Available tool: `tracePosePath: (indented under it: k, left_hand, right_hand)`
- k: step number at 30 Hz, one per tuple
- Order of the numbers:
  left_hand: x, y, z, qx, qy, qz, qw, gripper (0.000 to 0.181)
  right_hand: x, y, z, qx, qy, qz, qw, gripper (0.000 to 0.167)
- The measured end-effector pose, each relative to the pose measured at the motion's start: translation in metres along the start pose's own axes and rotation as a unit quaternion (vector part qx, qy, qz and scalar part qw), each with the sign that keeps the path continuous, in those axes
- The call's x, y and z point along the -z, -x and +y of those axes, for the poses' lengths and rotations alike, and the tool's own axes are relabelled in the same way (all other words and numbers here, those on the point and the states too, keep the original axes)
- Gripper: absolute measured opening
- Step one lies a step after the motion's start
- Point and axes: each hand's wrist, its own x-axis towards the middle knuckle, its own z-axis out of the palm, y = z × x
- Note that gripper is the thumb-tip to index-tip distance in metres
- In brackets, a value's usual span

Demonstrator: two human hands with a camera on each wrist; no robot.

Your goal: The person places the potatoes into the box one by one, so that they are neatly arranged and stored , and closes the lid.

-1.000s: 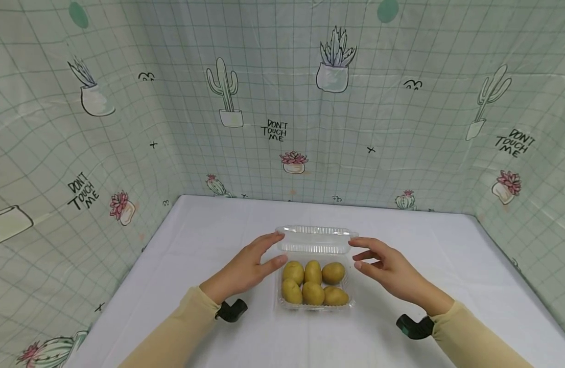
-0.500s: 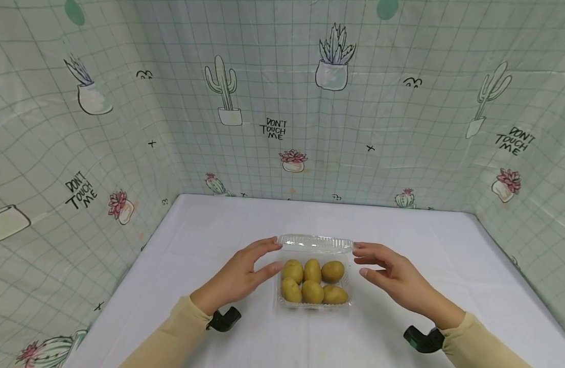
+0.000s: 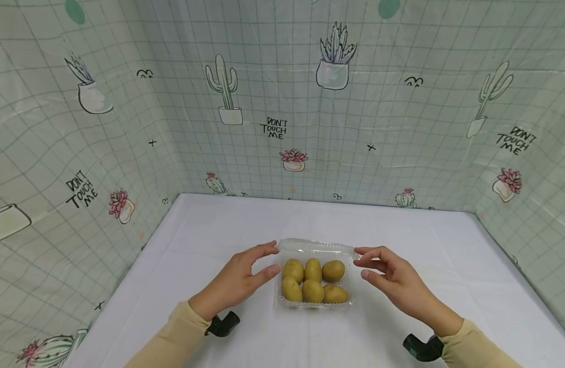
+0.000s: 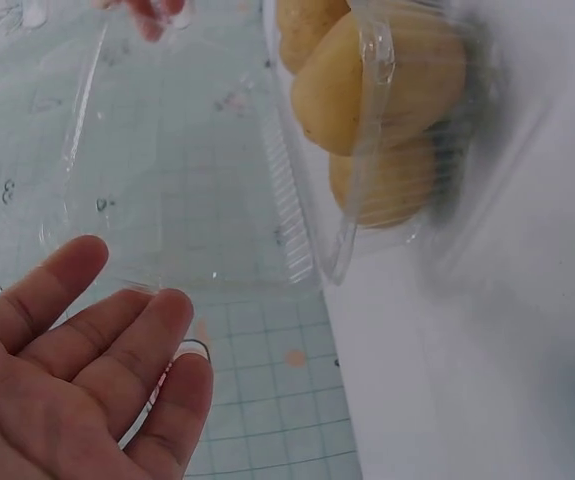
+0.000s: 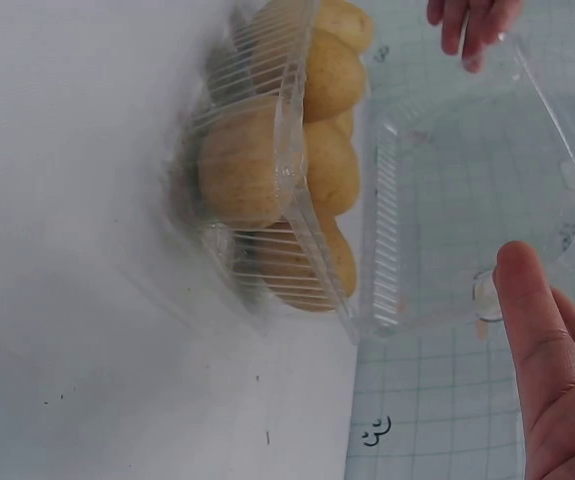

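Note:
A clear plastic clamshell container (image 3: 315, 306) sits on the white table, its base holding several yellow potatoes (image 3: 312, 291) in two rows. Its hinged lid (image 3: 316, 247) stands raised at the far side, well apart from the potatoes. At the lid's left edge are the fingertips of my left hand (image 3: 238, 278), fingers extended and thumb spread away. My right hand (image 3: 397, 281) has its fingertips at the lid's right corner, fingers slightly bent. Both wrist views show the lid (image 4: 182, 190) between the hands; whether every fingertip touches it I cannot tell.
The white tablecloth (image 3: 227, 220) spreads around the container. Behind and at both sides hangs a pale green grid curtain (image 3: 310, 117) printed with potted plants. Each wrist wears a black camera mount, the left mount (image 3: 224, 324) and right mount (image 3: 422, 348).
The lid has swung up from leaning back and tilted toward the base. My hands have moved with it, and the wrists have drawn slightly back and outward. The base and potatoes stay put.

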Motion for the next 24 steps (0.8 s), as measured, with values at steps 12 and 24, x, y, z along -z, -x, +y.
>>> tracePosePath:
  k: [12,24]
  left_hand:
    - [-0.0052,0.0058,-0.0054,0.022,0.020,0.006,0.9995,0.034]
    - [-0.0091,0.0066,-0.0069,0.025,-0.012,0.012,0.9995,0.027]
  right_hand:
    - [-0.0032,0.0039,-0.0003,0.003,-0.023,-0.003,0.9997,0.021]
    - [-0.0068,0.0096,0.0073,0.005,0.040,-0.002,0.9992,0.017]
